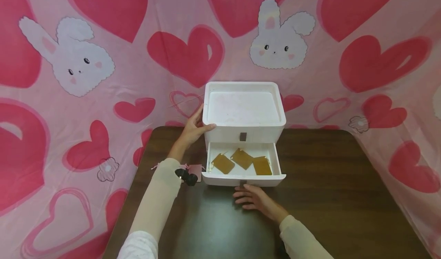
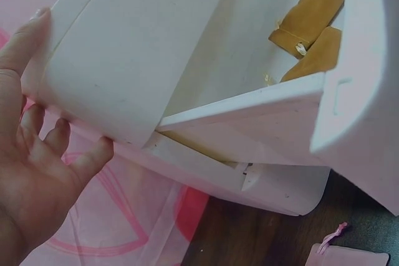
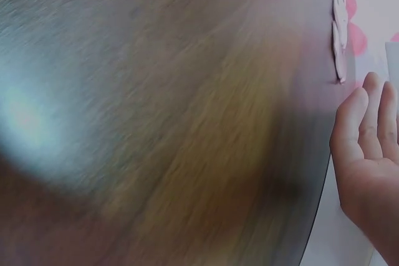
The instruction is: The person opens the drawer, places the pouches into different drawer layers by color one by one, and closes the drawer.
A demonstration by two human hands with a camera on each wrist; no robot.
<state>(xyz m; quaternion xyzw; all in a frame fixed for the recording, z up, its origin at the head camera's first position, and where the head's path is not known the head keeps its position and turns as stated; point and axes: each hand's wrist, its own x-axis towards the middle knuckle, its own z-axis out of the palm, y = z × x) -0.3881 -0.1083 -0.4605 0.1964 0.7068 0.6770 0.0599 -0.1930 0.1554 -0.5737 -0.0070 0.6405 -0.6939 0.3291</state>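
A white two-drawer box (image 1: 244,109) stands at the back of the dark wooden table (image 1: 327,182). Its lower drawer (image 1: 220,180) is pulled out, and three flat mustard-brown pouches (image 1: 242,158) lie inside, also seen in the left wrist view as brown pouches (image 2: 312,10). My left hand (image 1: 197,127) rests against the box's left side, thumb on the front corner, fingers loose. My right hand (image 1: 253,198) lies flat on the table just in front of the drawer's small pull tab (image 1: 243,183), fingers straight and holding nothing.
A small pink drawstring pouch (image 1: 195,170) lies on the table left of the open drawer. A pink cloth with hearts and rabbits (image 1: 86,60) hangs behind and beside the table. The box's top is a shallow white tray (image 1: 243,106).
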